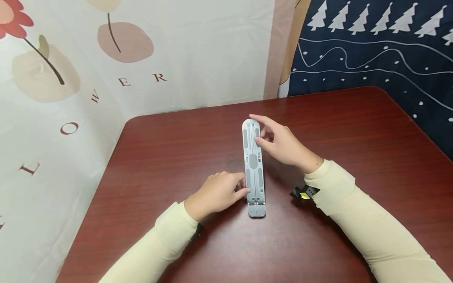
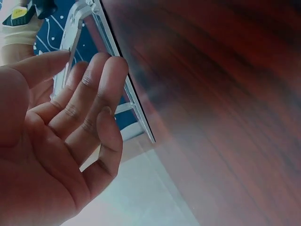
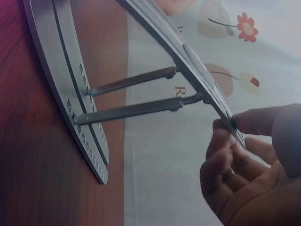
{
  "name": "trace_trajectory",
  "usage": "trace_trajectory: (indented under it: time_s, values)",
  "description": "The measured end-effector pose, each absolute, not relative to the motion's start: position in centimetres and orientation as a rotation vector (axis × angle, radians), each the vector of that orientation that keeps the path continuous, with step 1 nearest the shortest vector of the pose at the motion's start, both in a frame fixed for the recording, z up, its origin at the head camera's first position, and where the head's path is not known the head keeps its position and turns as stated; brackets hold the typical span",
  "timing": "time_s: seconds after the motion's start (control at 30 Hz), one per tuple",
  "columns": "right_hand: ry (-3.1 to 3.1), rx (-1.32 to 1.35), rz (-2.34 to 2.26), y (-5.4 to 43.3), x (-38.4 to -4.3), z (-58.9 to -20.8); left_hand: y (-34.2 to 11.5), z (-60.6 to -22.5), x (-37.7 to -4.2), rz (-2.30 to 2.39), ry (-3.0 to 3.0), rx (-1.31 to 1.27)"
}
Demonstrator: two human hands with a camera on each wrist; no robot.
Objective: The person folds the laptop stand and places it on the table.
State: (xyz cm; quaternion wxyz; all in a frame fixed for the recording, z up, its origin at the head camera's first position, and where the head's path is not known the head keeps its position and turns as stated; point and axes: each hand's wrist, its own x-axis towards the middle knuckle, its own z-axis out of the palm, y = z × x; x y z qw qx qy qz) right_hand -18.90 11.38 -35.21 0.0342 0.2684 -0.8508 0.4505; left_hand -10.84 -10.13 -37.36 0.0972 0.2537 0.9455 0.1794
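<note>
A grey metal folding laptop stand [image 1: 253,161] is propped partly raised, its rubber-padded upper bars tilted above the base. In the right wrist view, two struts [image 3: 136,113] join these bars to the slotted base [image 3: 87,136]. My right hand [image 1: 283,143] pinches the upper bars near their far, raised end, thumb on one face and fingers at the other. Lower down, my left hand [image 1: 221,192] holds the stand's left edge, its thumb tip on the upper bar and its fingers bent beneath. The left wrist view shows those fingers [image 2: 94,94] in front of the stand's open side.
The stand rests on a reddish-brown wooden table [image 1: 170,145]. A pale cloth with flowers and letters [image 1: 198,51] hangs behind and to the left. At the back right hangs a dark blue cloth [image 1: 354,51] with white trees. A black strap [image 1: 311,191] hangs at my right wrist.
</note>
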Motion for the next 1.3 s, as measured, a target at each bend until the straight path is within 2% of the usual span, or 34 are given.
trace_trajectory:
  time_s: [0.37, 0.83, 1.3]
  values:
    - [-2.612, 0.854, 1.633, 11.25, -18.96, -35.38, -9.82, -37.44, -10.58, 0.53, 2.794, 0.708]
    - [-2.614, 0.766, 1.629, 11.28, -18.91, -35.34, -9.82, -37.59, -10.68, 0.545, 2.793, 0.646]
    - [-2.607, 0.857, 1.637, 11.31, -19.06, -35.47, -9.74, -37.46, -10.55, 0.619, 2.738, 0.689]
